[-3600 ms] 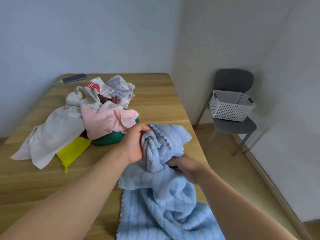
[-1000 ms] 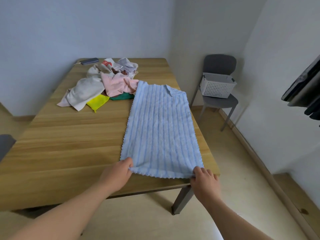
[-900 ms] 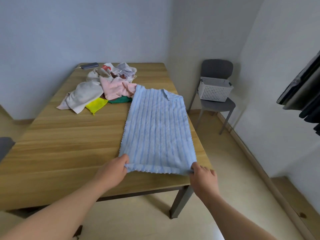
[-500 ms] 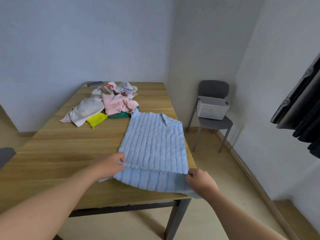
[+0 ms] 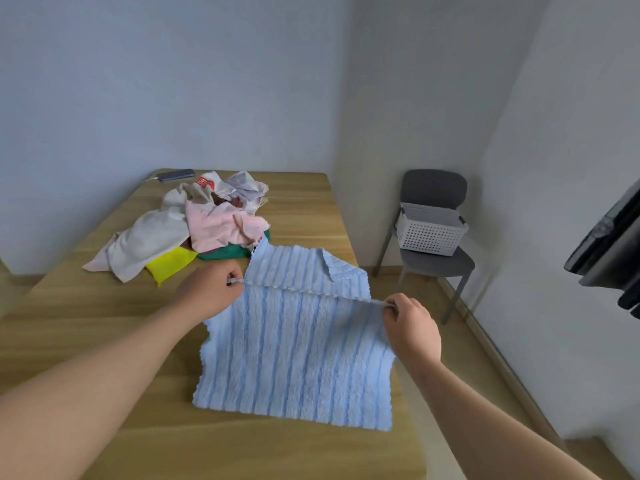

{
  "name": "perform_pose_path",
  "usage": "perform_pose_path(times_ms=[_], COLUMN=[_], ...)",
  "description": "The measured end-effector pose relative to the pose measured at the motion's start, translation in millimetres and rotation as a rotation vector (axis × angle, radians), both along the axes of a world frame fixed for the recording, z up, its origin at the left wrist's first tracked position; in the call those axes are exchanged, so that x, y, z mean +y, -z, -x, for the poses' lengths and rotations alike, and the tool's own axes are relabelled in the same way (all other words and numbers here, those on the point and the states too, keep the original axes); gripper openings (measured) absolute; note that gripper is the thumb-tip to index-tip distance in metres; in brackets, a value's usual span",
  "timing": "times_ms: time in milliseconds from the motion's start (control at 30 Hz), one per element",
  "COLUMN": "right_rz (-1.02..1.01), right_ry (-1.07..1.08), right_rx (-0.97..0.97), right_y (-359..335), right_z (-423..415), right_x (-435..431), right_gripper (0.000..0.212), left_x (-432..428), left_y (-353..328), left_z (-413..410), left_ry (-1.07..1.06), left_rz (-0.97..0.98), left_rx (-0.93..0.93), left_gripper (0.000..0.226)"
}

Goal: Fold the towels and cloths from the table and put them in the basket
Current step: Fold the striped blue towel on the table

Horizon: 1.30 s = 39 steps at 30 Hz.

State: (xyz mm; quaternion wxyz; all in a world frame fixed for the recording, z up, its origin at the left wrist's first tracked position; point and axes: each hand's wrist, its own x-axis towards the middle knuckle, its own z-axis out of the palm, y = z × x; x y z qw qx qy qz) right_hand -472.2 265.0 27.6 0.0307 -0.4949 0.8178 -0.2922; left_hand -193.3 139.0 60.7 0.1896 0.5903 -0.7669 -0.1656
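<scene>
Mid-fold on the towel (image 5: 294, 358) here: left hand (image 5: 207, 289) pinches one corner of the lifted edge between thumb and curled fingers, right hand (image 5: 412, 327) pinches the other, edge taut between them. The towel lies on the table's (image 5: 69, 306) right side, just short of the pile (image 5: 207, 226), with the basket (image 5: 429, 237) well apart on the chair (image 5: 433, 188). Its long axis and stripes run away from the person, toward the pile, doubled end nearest. To land this well, set both corners down together, square on the far corners, and flatten that flipped far-right corner first — otherwise, I'd say, a lump gets folded in.
</scene>
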Motion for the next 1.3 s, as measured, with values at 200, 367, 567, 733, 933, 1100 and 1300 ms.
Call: perform_pose_path(times_ms=[200, 367, 567, 733, 933, 1100, 1300], right_rz=[0.0, -0.024, -0.071, 0.008, -0.113, -0.313, -0.489], right_ry=[0.089, 0.17, 0.259, 0.296, 0.06, -0.02, -0.338], right_rx=[-0.054, -0.085, -0.191, -0.424, -0.448, -0.271, -0.093], right_y=[-3, 5, 30, 56, 65, 89, 111], right_z=[22, 42, 59, 64, 44, 14, -14], right_x=[-96, -183, -256, -277, -258, -207, -130], right_gripper=[0.02, 0.019, 0.015, 0.017, 0.061, 0.027, 0.009], left_x=[-98, -188, -261, -292, -267, -194, -96], left_y=[1, 16, 48, 84, 99, 112, 135], left_z=[27, 47, 75, 90, 87, 71, 40], left_ry=[0.025, 0.046, 0.124, 0.103, 0.086, 0.276, 0.421], left_rz=[-0.004, -0.043, -0.042, 0.01, 0.075, -0.128, -0.251], left_rx=[-0.018, -0.034, -0.124, -0.114, -0.278, -0.152, -0.245], left_gripper=[0.004, 0.018, 0.021, 0.025, 0.05, 0.012, 0.007])
